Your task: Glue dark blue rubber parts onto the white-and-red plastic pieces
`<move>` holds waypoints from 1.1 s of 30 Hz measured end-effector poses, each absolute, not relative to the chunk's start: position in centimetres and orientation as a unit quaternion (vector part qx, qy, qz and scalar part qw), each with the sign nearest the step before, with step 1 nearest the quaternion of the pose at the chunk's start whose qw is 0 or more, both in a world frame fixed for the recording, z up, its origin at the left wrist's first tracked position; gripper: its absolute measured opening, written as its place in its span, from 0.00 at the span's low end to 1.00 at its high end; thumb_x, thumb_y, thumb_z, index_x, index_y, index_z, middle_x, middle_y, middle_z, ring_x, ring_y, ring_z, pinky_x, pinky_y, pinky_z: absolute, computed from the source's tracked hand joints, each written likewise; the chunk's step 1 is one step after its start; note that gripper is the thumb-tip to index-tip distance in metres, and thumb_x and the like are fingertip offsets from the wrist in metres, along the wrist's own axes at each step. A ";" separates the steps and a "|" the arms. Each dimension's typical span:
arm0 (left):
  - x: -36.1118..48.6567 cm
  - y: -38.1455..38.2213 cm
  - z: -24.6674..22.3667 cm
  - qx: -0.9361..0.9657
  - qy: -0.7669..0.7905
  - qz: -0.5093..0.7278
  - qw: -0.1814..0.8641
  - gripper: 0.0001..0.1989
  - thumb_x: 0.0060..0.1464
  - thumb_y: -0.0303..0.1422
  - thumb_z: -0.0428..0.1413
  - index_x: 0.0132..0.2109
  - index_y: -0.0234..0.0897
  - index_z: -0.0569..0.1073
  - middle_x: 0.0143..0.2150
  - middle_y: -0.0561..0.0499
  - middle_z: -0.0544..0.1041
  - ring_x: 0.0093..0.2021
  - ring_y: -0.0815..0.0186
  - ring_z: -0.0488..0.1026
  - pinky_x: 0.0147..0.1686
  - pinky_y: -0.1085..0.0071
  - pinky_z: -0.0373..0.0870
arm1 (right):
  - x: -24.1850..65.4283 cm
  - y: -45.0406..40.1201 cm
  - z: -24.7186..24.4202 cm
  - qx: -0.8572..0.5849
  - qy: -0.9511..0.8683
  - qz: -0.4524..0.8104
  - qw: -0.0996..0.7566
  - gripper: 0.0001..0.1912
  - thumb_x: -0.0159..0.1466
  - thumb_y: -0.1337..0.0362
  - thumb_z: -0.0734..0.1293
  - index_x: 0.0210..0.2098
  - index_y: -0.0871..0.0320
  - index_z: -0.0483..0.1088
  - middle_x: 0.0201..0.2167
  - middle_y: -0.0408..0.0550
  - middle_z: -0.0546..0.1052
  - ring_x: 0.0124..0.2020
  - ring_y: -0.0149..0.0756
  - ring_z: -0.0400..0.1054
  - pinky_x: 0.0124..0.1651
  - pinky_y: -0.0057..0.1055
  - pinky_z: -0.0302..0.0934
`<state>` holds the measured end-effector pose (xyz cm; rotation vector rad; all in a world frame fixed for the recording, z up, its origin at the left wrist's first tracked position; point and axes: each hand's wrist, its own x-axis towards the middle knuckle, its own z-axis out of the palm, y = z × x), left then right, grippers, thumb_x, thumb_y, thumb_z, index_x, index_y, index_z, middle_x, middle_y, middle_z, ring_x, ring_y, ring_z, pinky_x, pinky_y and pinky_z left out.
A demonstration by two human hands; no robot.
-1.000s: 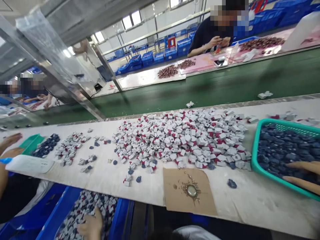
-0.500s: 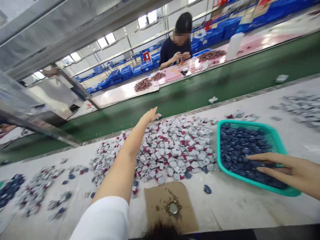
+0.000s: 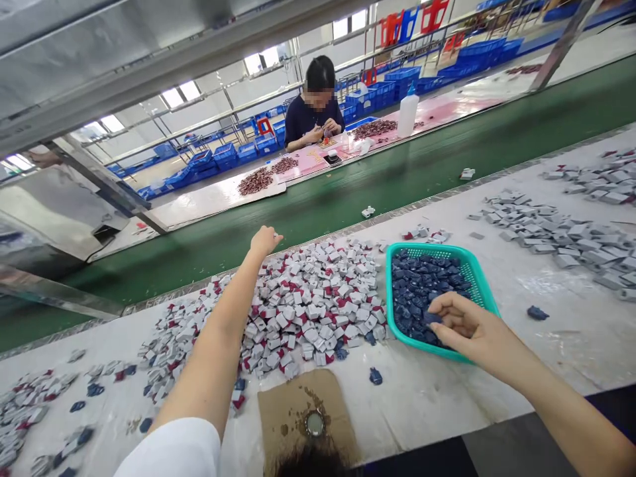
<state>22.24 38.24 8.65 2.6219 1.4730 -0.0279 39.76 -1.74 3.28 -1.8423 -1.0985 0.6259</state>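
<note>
My left hand (image 3: 265, 241) is stretched out over the near edge of the green conveyor belt (image 3: 318, 205), its fingers closed. Whatever it may hold is too small to make out. Just below it spreads a heap of small light-grey and dark-red plastic parts (image 3: 313, 298). On the right, my right hand (image 3: 467, 326) is above a green plastic basket (image 3: 489, 291), pinching a dark blue plastic part (image 3: 432, 318) between thumb and fingers. Many similar dark blue parts (image 3: 415, 285) fill the basket.
A stained cardboard piece (image 3: 278, 414) bears a small round container (image 3: 315, 423). Grey parts (image 3: 561, 228) lie at right. White pieces (image 3: 368, 212) sit on the belt. Across it, a person (image 3: 315, 109) handles small parts near a white bottle (image 3: 408, 114). A metal beam (image 3: 149, 73) crosses overhead.
The view has swung to the right. My left hand's fingers, stretched out before, are now closed. My right hand has come up from among the blue parts with one in its pinch.
</note>
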 end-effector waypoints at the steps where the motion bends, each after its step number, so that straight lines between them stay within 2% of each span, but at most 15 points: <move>1: 21.4 37.6 9.3 0.871 0.485 0.024 0.079 0.14 0.59 0.37 0.52 0.44 0.29 0.72 0.50 0.40 0.72 0.49 0.56 0.70 0.50 0.58 0.67 | 38.9 -1.6 3.4 -0.727 -0.464 0.269 0.429 0.12 0.61 0.53 0.62 0.38 0.54 0.64 0.19 0.40 0.62 0.20 0.31 0.60 0.22 0.26 0.58; 3: 19.1 35.8 10.6 0.869 0.475 0.085 0.112 0.13 0.58 0.38 0.52 0.38 0.30 0.74 0.46 0.39 0.73 0.49 0.55 0.69 0.50 0.61 0.65 | 37.0 -1.3 3.8 -0.701 -0.511 0.302 0.396 0.14 0.63 0.53 0.60 0.43 0.54 0.66 0.18 0.38 0.61 0.20 0.31 0.59 0.23 0.27 0.57; 5: 15.8 32.9 11.6 0.856 0.467 0.149 0.165 0.13 0.57 0.39 0.53 0.35 0.32 0.74 0.41 0.43 0.74 0.45 0.58 0.70 0.47 0.65 0.65 | 34.8 -0.8 4.4 -0.671 -0.551 0.337 0.363 0.16 0.64 0.52 0.60 0.47 0.53 0.67 0.20 0.40 0.65 0.21 0.32 0.60 0.24 0.27 0.56; 8: 9.8 26.6 12.1 0.796 0.469 0.253 0.288 0.15 0.57 0.43 0.51 0.36 0.36 0.72 0.34 0.49 0.74 0.30 0.67 0.68 0.32 0.70 0.66 | 31.4 0.3 5.1 -0.618 -0.602 0.386 0.326 0.15 0.64 0.53 0.61 0.44 0.54 0.70 0.22 0.42 0.66 0.21 0.31 0.59 0.22 0.27 0.54; 10: 6.0 21.6 11.3 0.740 0.479 0.299 0.365 0.16 0.58 0.46 0.48 0.36 0.37 0.71 0.31 0.51 0.72 0.20 0.72 0.61 0.22 0.72 0.60 | 29.2 1.0 5.3 -0.583 -0.625 0.415 0.312 0.13 0.65 0.54 0.61 0.42 0.55 0.68 0.21 0.40 0.63 0.21 0.30 0.58 0.22 0.25 0.53; 12: 3.2 16.5 9.7 0.694 0.495 0.317 0.416 0.17 0.59 0.46 0.44 0.36 0.38 0.69 0.28 0.51 0.71 0.16 0.74 0.55 0.17 0.73 0.53 | 27.3 1.7 5.3 -0.553 -0.628 0.456 0.303 0.11 0.66 0.56 0.60 0.41 0.55 0.65 0.21 0.39 0.62 0.22 0.29 0.58 0.23 0.24 0.54; 14: 1.6 12.2 7.6 0.612 0.511 0.329 0.505 0.15 0.59 0.45 0.45 0.38 0.39 0.67 0.26 0.53 0.69 0.14 0.75 0.55 0.15 0.75 0.48 | 25.6 2.2 5.3 -0.522 -0.614 0.512 0.299 0.09 0.66 0.56 0.59 0.42 0.54 0.62 0.24 0.40 0.65 0.24 0.30 0.61 0.26 0.24 0.59; 17: 1.4 7.6 4.8 0.448 0.499 0.292 0.682 0.14 0.52 0.44 0.54 0.38 0.39 0.66 0.28 0.55 0.70 0.16 0.76 0.62 0.14 0.79 0.44 | 23.6 2.8 5.3 -0.478 -0.581 0.585 0.304 0.11 0.68 0.55 0.58 0.44 0.54 0.59 0.31 0.43 0.72 0.29 0.30 0.67 0.34 0.27 0.65; 20: 2.8 5.4 3.5 0.362 0.437 0.235 0.790 0.18 0.47 0.45 0.58 0.36 0.35 0.68 0.32 0.51 0.73 0.17 0.77 0.63 0.13 0.80 0.42 | 21.9 3.1 5.3 -0.492 -0.594 0.545 0.329 0.13 0.68 0.54 0.58 0.48 0.54 0.59 0.37 0.47 0.75 0.36 0.33 0.71 0.39 0.29 0.67; 24: 3.8 5.0 3.4 0.303 0.374 0.249 0.841 0.23 0.48 0.50 0.58 0.36 0.32 0.69 0.26 0.52 0.71 0.16 0.78 0.59 0.13 0.79 0.41 | 20.5 3.0 4.6 -0.528 -0.614 0.446 0.381 0.13 0.65 0.53 0.63 0.42 0.56 0.69 0.44 0.52 0.75 0.48 0.41 0.70 0.48 0.35 0.67; 28: 3.5 5.4 3.4 0.296 0.328 0.222 0.869 0.23 0.46 0.52 0.59 0.33 0.33 0.67 0.17 0.57 0.64 0.15 0.77 0.57 0.15 0.78 0.41 | 20.6 2.8 3.5 -0.513 -0.616 0.413 0.432 0.10 0.61 0.56 0.68 0.37 0.55 0.74 0.45 0.51 0.75 0.50 0.42 0.69 0.52 0.38 0.65; 30: 3.3 5.4 3.2 0.291 0.324 0.212 0.875 0.23 0.44 0.50 0.62 0.34 0.34 0.67 0.15 0.58 0.64 0.15 0.77 0.56 0.15 0.78 0.41 | 20.9 2.6 3.3 -0.511 -0.637 0.382 0.432 0.09 0.61 0.57 0.68 0.38 0.52 0.76 0.45 0.50 0.75 0.48 0.40 0.69 0.50 0.37 0.66; 33: 3.5 5.1 2.8 0.318 0.366 0.238 0.841 0.23 0.41 0.48 0.65 0.36 0.34 0.69 0.16 0.58 0.65 0.17 0.76 0.58 0.18 0.79 0.47 | 21.0 2.1 3.4 -0.543 -0.636 0.353 0.419 0.11 0.61 0.55 0.67 0.38 0.52 0.78 0.36 0.50 0.75 0.37 0.37 0.71 0.37 0.31 0.68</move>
